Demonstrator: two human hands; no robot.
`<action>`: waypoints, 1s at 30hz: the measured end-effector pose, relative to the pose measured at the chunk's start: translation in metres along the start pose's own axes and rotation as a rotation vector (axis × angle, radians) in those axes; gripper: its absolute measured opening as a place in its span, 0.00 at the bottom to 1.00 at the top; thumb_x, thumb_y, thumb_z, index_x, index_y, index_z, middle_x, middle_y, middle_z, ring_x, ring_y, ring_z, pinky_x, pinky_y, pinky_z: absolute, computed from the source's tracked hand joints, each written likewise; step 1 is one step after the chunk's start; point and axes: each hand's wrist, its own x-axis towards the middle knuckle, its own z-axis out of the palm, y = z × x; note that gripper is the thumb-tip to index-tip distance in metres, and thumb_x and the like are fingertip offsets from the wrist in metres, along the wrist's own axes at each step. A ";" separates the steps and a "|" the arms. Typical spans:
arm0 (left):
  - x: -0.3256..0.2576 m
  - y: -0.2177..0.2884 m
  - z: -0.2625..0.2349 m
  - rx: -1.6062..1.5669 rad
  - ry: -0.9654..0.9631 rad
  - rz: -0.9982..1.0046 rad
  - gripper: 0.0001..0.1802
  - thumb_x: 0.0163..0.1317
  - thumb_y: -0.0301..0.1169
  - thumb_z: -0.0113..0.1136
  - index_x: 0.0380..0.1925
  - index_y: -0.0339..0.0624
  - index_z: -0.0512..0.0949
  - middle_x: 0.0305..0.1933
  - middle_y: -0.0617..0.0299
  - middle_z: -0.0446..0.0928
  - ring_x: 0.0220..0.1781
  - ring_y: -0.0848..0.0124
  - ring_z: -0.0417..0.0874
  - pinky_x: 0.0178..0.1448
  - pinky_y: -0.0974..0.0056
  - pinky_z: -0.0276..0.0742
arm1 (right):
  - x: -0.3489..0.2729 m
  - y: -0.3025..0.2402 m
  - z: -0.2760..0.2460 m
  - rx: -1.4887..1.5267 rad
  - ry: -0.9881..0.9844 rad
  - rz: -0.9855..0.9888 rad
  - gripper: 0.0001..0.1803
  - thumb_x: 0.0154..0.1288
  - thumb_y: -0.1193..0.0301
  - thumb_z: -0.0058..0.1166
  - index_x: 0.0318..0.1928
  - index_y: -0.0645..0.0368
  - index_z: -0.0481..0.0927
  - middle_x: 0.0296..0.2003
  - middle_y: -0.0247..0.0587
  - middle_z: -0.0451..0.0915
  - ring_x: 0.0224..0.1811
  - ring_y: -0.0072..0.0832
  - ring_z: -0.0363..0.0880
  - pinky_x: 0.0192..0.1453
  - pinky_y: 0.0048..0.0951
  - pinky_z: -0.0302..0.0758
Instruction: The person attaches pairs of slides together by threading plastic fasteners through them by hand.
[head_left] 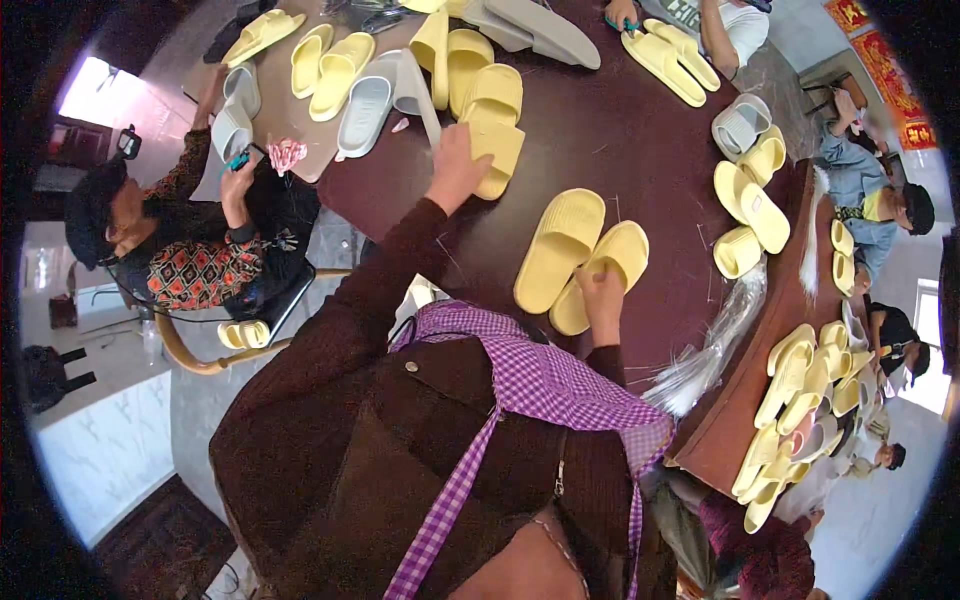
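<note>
My left hand [458, 172] reaches forward and grips the side of a yellow slide slipper [500, 150], its thumb lying across the sole. This slipper rests partly against another yellow slipper [497, 88] just beyond it. Closer to me lies a pair of yellow slippers, side by side with toes pointing away. My right hand [601, 300] is closed on the right one of the pair [628, 250], fingers at the opening below its strap; the fingertips are partly hidden. The left one [562, 240] lies flat, touched by neither hand.
More yellow slippers [342, 75] and grey slippers [366, 112] cover the dark red table's [400, 205] far left. Slippers and clear plastic bags [725, 335] line its right side. Co-workers sit around; one at left holds a small teal tool [238, 160]. Slippers [790, 375] fill another table.
</note>
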 end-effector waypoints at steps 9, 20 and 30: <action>0.009 -0.017 0.013 -0.104 -0.233 -0.237 0.30 0.43 0.32 0.64 0.46 0.33 0.65 0.43 0.42 0.73 0.49 0.48 0.74 0.51 0.53 0.70 | 0.014 0.018 -0.010 -0.257 0.039 0.139 0.17 0.55 0.65 0.53 0.34 0.70 0.73 0.31 0.58 0.75 0.33 0.48 0.75 0.40 0.40 0.70; -0.021 -0.047 0.020 -0.724 -0.248 -0.572 0.30 0.47 0.28 0.59 0.52 0.32 0.64 0.44 0.49 0.74 0.49 0.59 0.76 0.54 0.61 0.70 | 0.052 0.105 -0.425 -1.092 0.687 0.183 0.17 0.61 0.66 0.50 0.48 0.63 0.75 0.38 0.45 0.80 0.36 0.34 0.79 0.41 0.29 0.75; -0.002 -0.041 -0.014 -0.560 0.184 -0.253 0.19 0.54 0.26 0.49 0.47 0.33 0.72 0.45 0.46 0.75 0.49 0.54 0.76 0.53 0.61 0.70 | 0.027 0.102 -0.231 -0.148 0.309 0.130 0.13 0.60 0.74 0.49 0.43 0.69 0.77 0.41 0.48 0.80 0.41 0.32 0.77 0.49 0.29 0.72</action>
